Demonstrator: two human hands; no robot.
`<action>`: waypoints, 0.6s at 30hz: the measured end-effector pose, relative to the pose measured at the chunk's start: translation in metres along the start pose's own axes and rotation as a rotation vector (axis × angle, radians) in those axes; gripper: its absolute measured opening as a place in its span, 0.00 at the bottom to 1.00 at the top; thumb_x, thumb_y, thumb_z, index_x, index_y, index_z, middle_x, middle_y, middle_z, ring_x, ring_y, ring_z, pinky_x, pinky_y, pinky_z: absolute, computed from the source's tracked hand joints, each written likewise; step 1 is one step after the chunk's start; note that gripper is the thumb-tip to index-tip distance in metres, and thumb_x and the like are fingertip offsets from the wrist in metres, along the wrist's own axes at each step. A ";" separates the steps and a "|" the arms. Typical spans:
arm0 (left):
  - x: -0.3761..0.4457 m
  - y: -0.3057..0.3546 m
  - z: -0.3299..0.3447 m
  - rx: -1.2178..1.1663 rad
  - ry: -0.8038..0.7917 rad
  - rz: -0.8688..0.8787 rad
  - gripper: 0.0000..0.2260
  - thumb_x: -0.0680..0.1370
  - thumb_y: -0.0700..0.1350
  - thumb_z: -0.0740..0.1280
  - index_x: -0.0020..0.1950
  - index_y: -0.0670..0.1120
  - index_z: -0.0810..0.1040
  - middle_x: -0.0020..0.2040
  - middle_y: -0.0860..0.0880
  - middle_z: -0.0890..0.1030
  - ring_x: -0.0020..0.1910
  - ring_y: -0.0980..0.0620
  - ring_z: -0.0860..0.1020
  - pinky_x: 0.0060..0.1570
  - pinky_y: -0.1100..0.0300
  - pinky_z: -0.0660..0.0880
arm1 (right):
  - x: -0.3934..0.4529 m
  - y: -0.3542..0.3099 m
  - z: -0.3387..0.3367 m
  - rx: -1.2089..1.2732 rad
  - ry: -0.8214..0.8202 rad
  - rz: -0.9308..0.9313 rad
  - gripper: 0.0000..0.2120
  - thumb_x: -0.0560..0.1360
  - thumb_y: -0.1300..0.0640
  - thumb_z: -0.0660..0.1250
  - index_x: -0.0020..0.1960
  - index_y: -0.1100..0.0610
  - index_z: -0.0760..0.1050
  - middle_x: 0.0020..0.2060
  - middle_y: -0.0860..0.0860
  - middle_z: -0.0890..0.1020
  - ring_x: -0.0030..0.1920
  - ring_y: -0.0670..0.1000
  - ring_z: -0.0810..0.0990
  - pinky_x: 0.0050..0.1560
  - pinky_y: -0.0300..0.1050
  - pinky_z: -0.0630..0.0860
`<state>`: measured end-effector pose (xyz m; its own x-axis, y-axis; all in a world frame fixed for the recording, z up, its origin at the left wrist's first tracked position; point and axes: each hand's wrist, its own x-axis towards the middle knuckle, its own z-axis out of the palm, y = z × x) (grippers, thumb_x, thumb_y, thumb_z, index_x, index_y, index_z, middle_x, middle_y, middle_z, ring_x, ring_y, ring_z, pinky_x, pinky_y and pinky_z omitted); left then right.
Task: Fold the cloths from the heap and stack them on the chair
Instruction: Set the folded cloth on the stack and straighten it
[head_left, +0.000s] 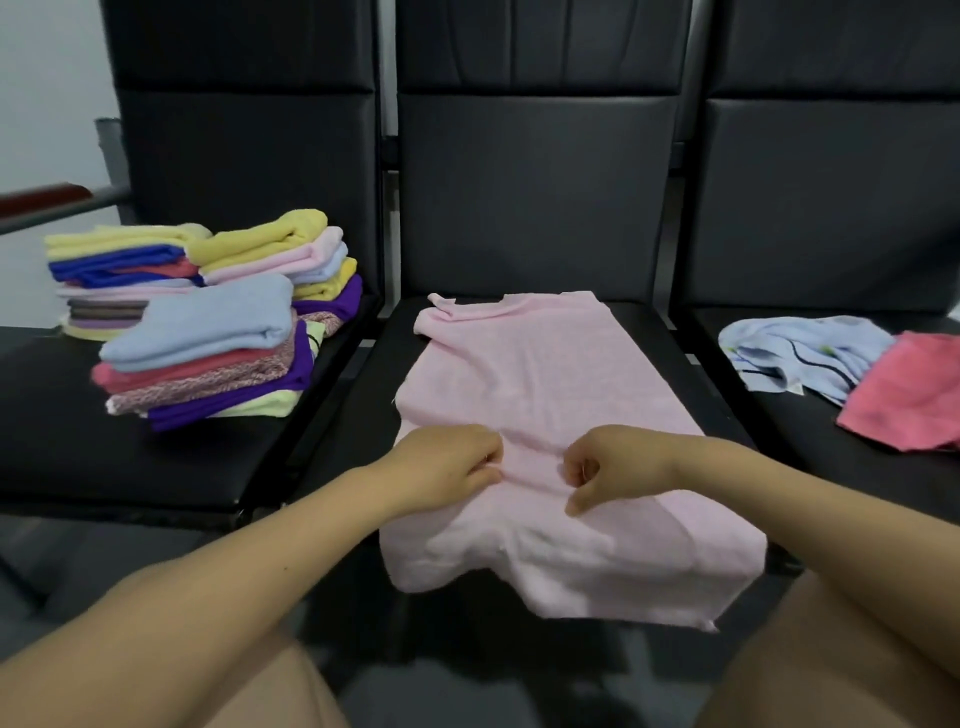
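A pink cloth (550, 395) is lying spread along the seat of the middle chair (535, 197) in the centre of the frame, its near end hanging over the front edge. Both hands are working at a raised crease across the cloth in the lower middle. The left hand (447, 465) is pinching the fabric with curled fingers, and the right hand (615, 467) is gripping the same crease just beside it, thumb pointing down onto the cloth.

At the left of the frame, folded cloths (208, 322) in yellow, blue, pink and purple are sitting in stacks on the left chair (104, 457). At the right edge, a light blue cloth (795, 353) and a coral cloth (904, 395) are lying unfolded on the right chair (831, 208), touching each other.
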<state>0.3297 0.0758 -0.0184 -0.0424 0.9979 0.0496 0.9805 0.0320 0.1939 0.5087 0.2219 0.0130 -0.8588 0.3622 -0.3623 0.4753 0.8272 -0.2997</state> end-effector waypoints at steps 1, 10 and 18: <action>0.003 0.000 -0.001 0.000 0.036 -0.026 0.07 0.81 0.51 0.60 0.47 0.48 0.71 0.44 0.53 0.74 0.43 0.51 0.74 0.42 0.55 0.71 | 0.002 -0.002 0.000 0.007 0.028 0.011 0.12 0.73 0.51 0.72 0.37 0.51 0.70 0.32 0.44 0.73 0.31 0.45 0.71 0.33 0.36 0.68; 0.052 -0.023 -0.006 -0.267 0.370 -0.403 0.07 0.80 0.48 0.62 0.52 0.45 0.74 0.50 0.48 0.75 0.45 0.48 0.76 0.42 0.58 0.67 | 0.043 0.000 -0.010 0.267 0.494 0.130 0.13 0.77 0.49 0.65 0.58 0.55 0.68 0.46 0.51 0.83 0.46 0.53 0.78 0.43 0.45 0.70; 0.038 -0.035 0.010 -0.263 0.332 -0.229 0.26 0.72 0.64 0.66 0.67 0.54 0.70 0.71 0.53 0.66 0.71 0.54 0.64 0.65 0.54 0.67 | 0.036 0.001 0.017 0.071 0.314 -0.066 0.32 0.69 0.37 0.71 0.64 0.54 0.69 0.61 0.46 0.70 0.59 0.46 0.68 0.58 0.42 0.68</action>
<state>0.2959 0.1137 -0.0334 -0.3525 0.8932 0.2790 0.8590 0.1906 0.4751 0.4816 0.2281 -0.0154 -0.8998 0.4331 -0.0537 0.4197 0.8251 -0.3781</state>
